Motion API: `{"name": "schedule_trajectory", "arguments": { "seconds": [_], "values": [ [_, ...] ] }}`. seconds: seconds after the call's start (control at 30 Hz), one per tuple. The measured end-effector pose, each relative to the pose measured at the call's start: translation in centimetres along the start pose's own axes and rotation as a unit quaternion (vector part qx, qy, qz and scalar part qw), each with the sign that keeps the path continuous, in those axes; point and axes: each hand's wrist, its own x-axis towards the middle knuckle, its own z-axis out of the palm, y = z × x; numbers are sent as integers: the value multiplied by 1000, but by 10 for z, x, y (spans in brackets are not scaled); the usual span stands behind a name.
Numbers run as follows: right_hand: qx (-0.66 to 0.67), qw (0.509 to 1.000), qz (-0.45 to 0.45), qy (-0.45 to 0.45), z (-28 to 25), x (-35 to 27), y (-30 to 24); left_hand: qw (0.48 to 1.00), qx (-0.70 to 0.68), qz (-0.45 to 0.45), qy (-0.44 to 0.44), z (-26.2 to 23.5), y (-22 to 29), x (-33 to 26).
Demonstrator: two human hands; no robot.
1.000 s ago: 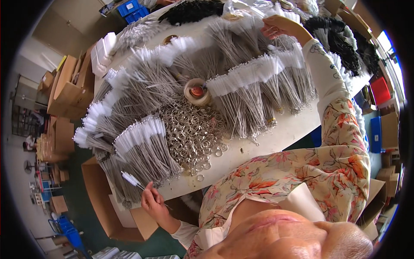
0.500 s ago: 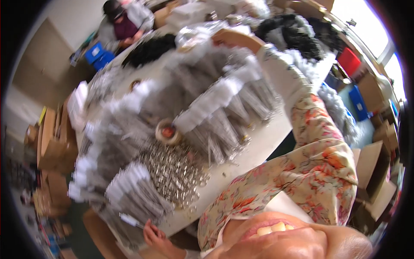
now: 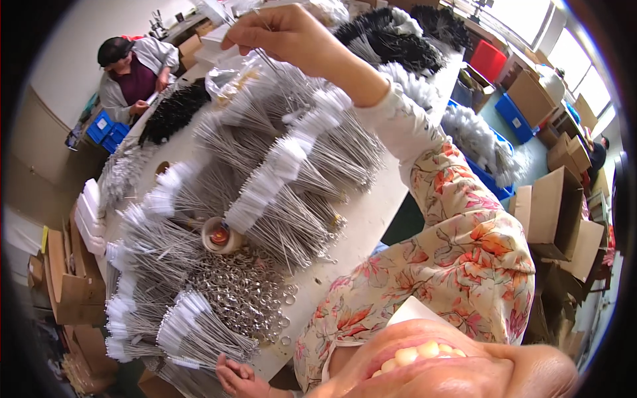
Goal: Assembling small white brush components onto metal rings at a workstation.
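My right hand (image 3: 279,38) is raised over the far part of the table, fingers pinched on thin wire-stemmed brushes (image 3: 216,11); their stems hang below the hand. Low at the near left, my left hand (image 3: 235,378) has its fingers curled round the stem of a white-bristled wire brush (image 3: 184,363). Beside it lies a small fanned bundle of brushes (image 3: 199,325). A heap of metal rings (image 3: 242,292) spreads between that bundle and the larger rows of white-tipped brushes (image 3: 279,166). A roll of tape (image 3: 222,237) with something red in its centre sits on the brushes.
Black brushes (image 3: 176,109) lie at the far left, with more black ones (image 3: 391,40) at the far right. Across the table (image 3: 361,219) a person (image 3: 136,76) handles something thin. Cardboard boxes (image 3: 554,209) stand at right; a blue crate (image 3: 488,176) holds more brushes.
My right hand has come up and leftward from the far side of the table, now with brushes in it. The view has shifted and sharpened; my left hand stays near the small bundle.
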Motion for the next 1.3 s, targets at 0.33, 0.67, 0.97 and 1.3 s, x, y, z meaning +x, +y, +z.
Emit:
{"name": "schedule_trajectory", "arguments": {
  "seconds": [0.33, 0.67, 0.97, 1.3],
  "values": [
    [428, 849, 282, -126, 129, -190, -53, 893, -122, 56, -430, 145, -7, -10],
    [283, 924, 239, -95, 144, -208, -33, 901, -100, 5, -423, 144, -16, -19],
    [256, 950, 157, -86, 147, -211, -38, 893, -147, 35, -424, 137, -26, -16],
    [321, 915, 223, -98, 140, -210, -43, 858, -204, 32, -470, 130, -20, -21]
  ]
}}
